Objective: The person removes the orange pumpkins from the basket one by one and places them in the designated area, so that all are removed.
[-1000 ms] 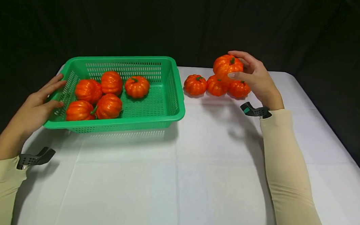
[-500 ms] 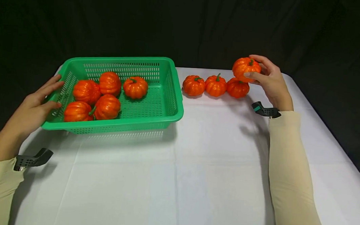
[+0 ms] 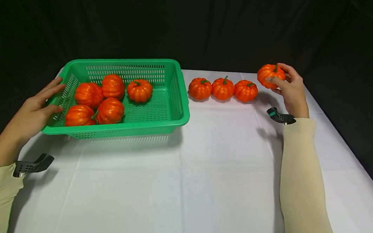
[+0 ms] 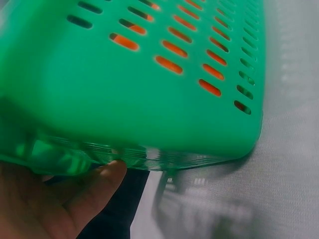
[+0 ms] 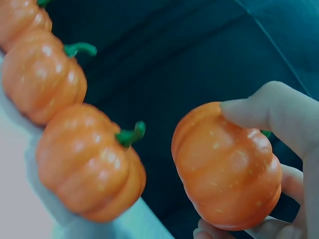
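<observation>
My right hand (image 3: 293, 92) holds a small orange pumpkin (image 3: 267, 75) with a green stem above the table's far right, thumb on the near side. In the right wrist view the thumb presses the top of this pumpkin (image 5: 227, 167), and other fingers show behind and below it. Left of it, three similar pumpkins (image 3: 223, 89) stand in a row on the cloth. My left hand (image 3: 31, 117) rests at the left rim of a green plastic basket (image 3: 122, 125), fingers straight and spread. Several orange pumpkins (image 3: 110, 110) lie in the basket, mostly in its left half.
A white cloth (image 3: 131, 198) covers the table. Behind it hangs a black curtain (image 3: 197, 25). The basket stands at the back left, its right wall close to the leftmost pumpkin of the row.
My right hand has carried its pumpkin rightward and slightly down, from above the row to beyond its right end. The row's pumpkins now show fully. My left hand stays at the basket.
</observation>
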Demonstrator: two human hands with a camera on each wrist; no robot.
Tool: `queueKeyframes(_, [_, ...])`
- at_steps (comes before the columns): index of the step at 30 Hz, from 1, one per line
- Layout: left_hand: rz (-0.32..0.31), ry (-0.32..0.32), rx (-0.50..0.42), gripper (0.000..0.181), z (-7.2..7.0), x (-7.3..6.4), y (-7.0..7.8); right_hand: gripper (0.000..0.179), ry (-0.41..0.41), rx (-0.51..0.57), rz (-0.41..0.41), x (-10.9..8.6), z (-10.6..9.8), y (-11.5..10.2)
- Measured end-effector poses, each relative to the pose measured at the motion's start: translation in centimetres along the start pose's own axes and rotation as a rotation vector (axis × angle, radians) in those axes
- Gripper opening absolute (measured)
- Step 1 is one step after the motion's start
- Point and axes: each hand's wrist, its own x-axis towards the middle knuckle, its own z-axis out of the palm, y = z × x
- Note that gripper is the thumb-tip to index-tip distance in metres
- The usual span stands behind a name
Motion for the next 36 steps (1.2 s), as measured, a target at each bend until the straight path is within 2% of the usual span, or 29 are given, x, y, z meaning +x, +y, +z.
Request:
queueKeyframes(6, [0.0, 0.0, 0.01, 0.056, 0.0, 0.0, 0.0, 0.067, 0.064, -0.062, 0.05, 0.6, -0.8, 1.5])
queueKeyframes(12, [-0.013, -0.005, 0.01, 0.056, 0.0, -0.1, 0.0, 0.072, 0.092, -0.128, 0.096, 1.0, -1.1, 2.8])
queueKeyframes(16, [-0.008, -0.004, 0.009, 0.056, 0.0, 0.0, 0.1, 0.076, 0.094, -0.149, 0.129, 1.2, -1.2, 3.6])
queueKeyframes(24, [-0.018, -0.007, 0.021, 0.055, 0.0, 0.0, 0.2, 0.08, 0.109, -0.286, 0.197, 1.4, -1.4, 4.6])
queueKeyframes(36, [-0.019, -0.006, 0.015, 0.054, 0.0, -0.1, 0.2, 0.085, 0.086, -0.387, 0.257, 1.7, -1.3, 4.9])
